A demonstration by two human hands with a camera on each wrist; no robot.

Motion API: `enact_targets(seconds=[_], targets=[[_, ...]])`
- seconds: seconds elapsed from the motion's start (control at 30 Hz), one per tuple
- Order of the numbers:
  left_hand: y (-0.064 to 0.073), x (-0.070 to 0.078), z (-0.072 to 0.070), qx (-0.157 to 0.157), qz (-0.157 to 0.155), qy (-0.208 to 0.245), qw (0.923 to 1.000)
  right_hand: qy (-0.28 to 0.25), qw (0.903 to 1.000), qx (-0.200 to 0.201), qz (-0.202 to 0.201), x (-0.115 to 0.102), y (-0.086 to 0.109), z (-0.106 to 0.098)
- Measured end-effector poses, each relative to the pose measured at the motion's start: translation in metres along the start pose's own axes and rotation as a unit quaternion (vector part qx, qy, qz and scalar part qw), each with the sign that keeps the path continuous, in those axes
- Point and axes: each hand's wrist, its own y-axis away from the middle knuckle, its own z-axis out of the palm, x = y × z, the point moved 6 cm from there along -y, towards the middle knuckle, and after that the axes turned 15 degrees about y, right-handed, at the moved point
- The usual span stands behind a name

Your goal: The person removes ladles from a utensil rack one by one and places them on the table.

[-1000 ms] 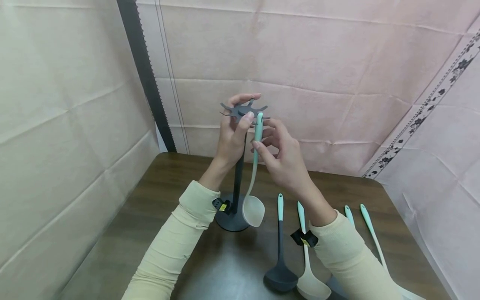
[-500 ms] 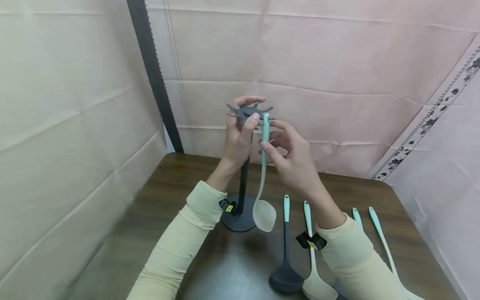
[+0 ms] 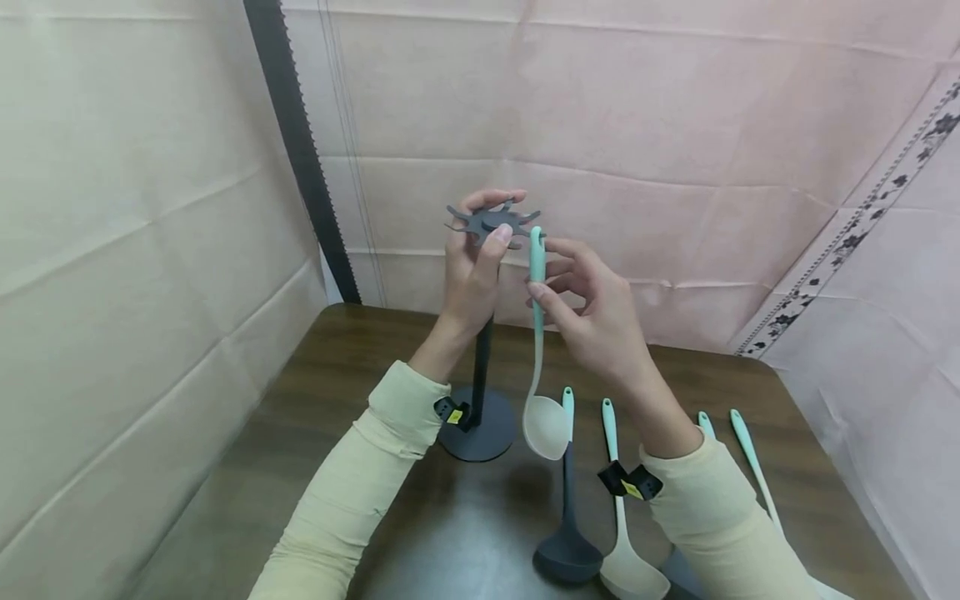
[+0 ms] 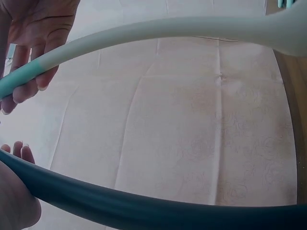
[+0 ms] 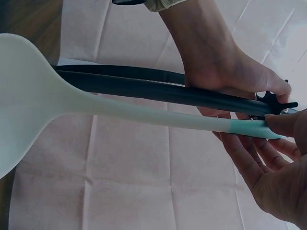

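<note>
My left hand (image 3: 474, 279) grips the top of a dark grey utensil stand (image 3: 482, 367), its thumb on the hooked head (image 3: 491, 221). My right hand (image 3: 592, 304) pinches a ladle (image 3: 537, 258) by its mint handle between thumb and fingers. This ladle hangs bowl down, with a cream-white shaft and bowl (image 3: 546, 427), and its handle tip is right at the ends of the stand's hooks. In the right wrist view the ladle's shaft (image 5: 158, 119) runs beside the stand's dark pole (image 5: 158, 91). The left wrist view also shows the pole (image 4: 144, 203) against my left palm.
On the brown table (image 3: 360, 350) lie a dark ladle (image 3: 567, 554) and a cream utensil (image 3: 633, 571), both mint-handled. Two more mint handles, one of them a long one (image 3: 744, 437), show past my right forearm, which partly covers them. Pale cloth walls (image 3: 600, 108) enclose the table.
The ladle in my right hand has shifted right, away from the stand's middle, and its bowl now overlaps the dark ladle's handle. My left hand keeps its grip on the stand.
</note>
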Motion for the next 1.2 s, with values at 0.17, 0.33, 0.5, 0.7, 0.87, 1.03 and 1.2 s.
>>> enact_targets(seconds=[0.17, 0.33, 0.5, 0.7, 0.87, 1.03, 1.2], targets=[[0.000, 0.000, -0.002, 0.003, 0.006, -0.003, 1.0000, -0.002, 1.0000, -0.001, 0.008, 0.000, 0.001, -0.005], [-0.002, 0.003, -0.007, 0.015, 0.007, -0.004, 0.9998, 0.003, 0.9999, 0.005, 0.013, -0.001, -0.001, -0.011], [0.000, 0.001, -0.009, 0.017, -0.006, -0.004, 0.9998, 0.003, 0.9999, 0.000, 0.017, 0.001, 0.000, -0.010], [0.001, 0.002, -0.010, 0.016, -0.002, -0.010, 0.9998, -0.009, 0.9999, 0.002, 0.013, 0.001, 0.001, -0.009], [0.000, 0.002, -0.010, 0.018, 0.001, -0.021, 0.9996, -0.010, 0.9998, 0.005, 0.020, 0.002, 0.003, -0.010], [0.000, 0.002, -0.009, 0.016, -0.001, -0.025, 0.9996, -0.007, 0.9992, 0.011, 0.037, 0.006, 0.004, -0.012], [0.000, 0.002, -0.010, 0.017, 0.002, -0.030, 0.9994, 0.004, 0.9991, 0.023, 0.037, 0.008, 0.006, -0.014]])
